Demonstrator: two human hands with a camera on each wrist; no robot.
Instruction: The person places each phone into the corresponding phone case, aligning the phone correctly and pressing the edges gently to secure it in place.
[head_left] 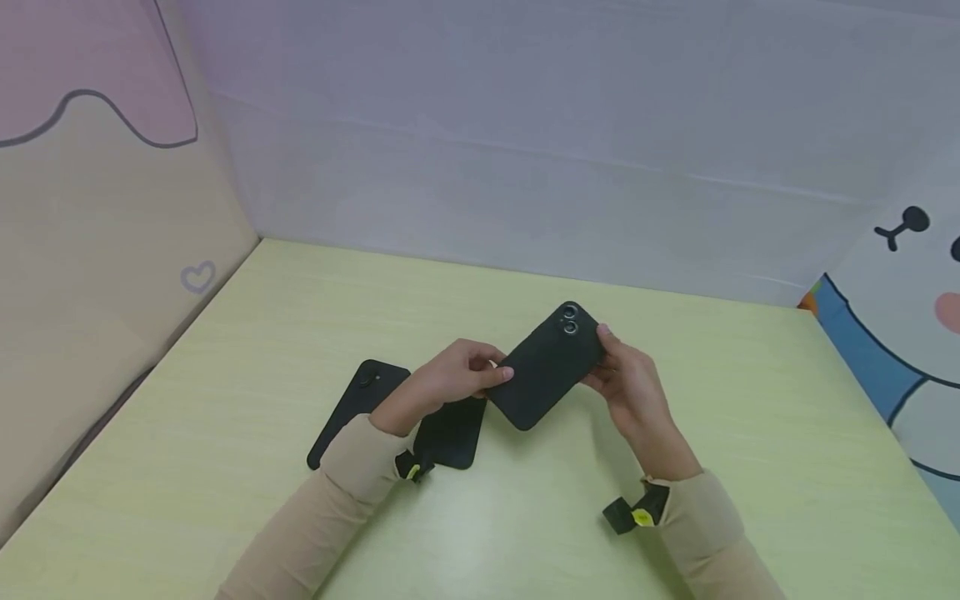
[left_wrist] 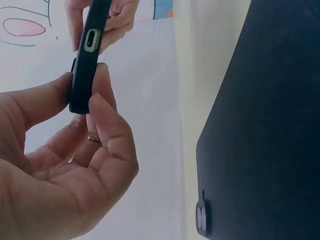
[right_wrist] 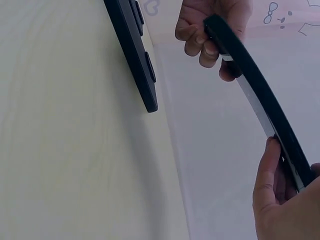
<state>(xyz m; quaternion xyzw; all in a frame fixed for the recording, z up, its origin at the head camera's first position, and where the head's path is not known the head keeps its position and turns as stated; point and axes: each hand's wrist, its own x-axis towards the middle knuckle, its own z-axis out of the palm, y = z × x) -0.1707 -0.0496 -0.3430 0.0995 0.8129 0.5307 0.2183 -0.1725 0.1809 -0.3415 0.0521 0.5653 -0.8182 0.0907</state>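
Both hands hold a phone in a black case (head_left: 543, 371) tilted above the table, its back with two round lenses up in the head view. My left hand (head_left: 453, 375) pinches its lower left end between thumb and fingers. The right hand (head_left: 630, 383) grips the opposite, camera end by the edge. A port opening shows in the end of the cased phone (left_wrist: 89, 75) in the left wrist view. Seen by the right wrist camera, the case (right_wrist: 265, 95) looks bowed, with a pale strip along its inner edge. The phone's front is hidden in the head view.
Beneath the left forearm lies a black phone (head_left: 348, 408) with a camera at its top corner. Beside it is another flat black device (head_left: 457, 437), partly covered by the left hand and wrist. The pale yellow table (head_left: 750, 392) ends at a whitish wall sheet (head_left: 525, 167).
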